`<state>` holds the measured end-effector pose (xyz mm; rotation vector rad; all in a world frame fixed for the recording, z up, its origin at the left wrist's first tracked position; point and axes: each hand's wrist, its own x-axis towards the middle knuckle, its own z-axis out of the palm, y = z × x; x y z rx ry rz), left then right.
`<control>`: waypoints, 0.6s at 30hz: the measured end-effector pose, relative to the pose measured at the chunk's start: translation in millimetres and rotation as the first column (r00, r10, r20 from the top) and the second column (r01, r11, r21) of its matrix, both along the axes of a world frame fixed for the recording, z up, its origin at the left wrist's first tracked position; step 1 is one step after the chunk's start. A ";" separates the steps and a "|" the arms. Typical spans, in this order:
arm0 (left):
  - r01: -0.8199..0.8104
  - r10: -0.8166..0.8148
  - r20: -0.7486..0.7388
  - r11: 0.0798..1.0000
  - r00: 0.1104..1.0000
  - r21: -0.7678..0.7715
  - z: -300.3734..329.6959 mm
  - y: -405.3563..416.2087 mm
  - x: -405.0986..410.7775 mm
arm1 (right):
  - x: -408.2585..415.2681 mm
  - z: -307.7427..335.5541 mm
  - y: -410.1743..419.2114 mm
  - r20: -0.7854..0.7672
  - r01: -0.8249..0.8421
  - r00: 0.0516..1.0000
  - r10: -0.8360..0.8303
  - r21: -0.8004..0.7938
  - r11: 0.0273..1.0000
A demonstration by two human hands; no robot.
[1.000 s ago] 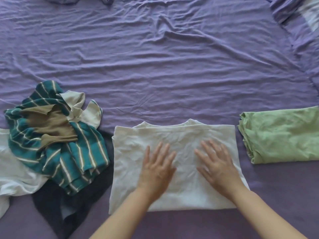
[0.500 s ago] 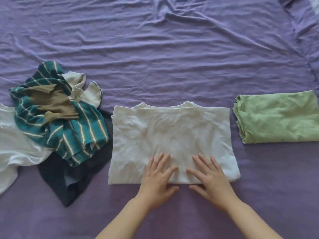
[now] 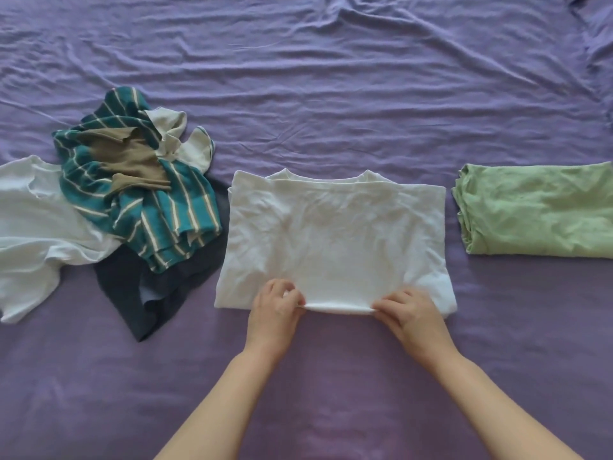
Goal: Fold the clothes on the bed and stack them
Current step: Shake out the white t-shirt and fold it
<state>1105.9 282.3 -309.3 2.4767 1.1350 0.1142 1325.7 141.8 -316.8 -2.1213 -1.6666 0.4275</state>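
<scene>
Shirt [image 3: 335, 240] at centre, white, half folded, near hem lifted. Left hand [image 3: 274, 307] and right hand [image 3: 407, 310] pinching that hem at 6 o'clock, likely to fold it away. Green fold [image 3: 537, 214] at 3 o'clock; unfolded pile [image 3: 139, 194] at 9.

Both hands pinching the near hem of the half-folded white tee [image 3: 335, 240]: left hand [image 3: 275, 307], right hand [image 3: 409, 310]. Folded green shirt [image 3: 537, 214] sits apart on the bed [image 3: 331, 78].
</scene>
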 end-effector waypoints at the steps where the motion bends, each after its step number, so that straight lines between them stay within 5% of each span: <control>1: 0.029 -0.029 -0.013 1.000 0.999 -0.002 3.5 -1.6 -0.8 | -3.3 1.9 -3.0 -0.014 0.018 1.000 -0.018 -0.006 1.000; 9: 0.312 -0.314 -0.191 0.949 0.930 -0.038 19.8 -29.4 -32.8 | -40.8 9.6 -46.3 0.038 -0.041 0.998 0.043 -0.046 0.998; 18: 0.394 -0.434 -0.285 0.900 0.855 -0.188 32.0 -100.9 -93.2 | -114.0 26.2 -133.8 -0.109 -0.011 0.994 -0.011 -0.203 0.979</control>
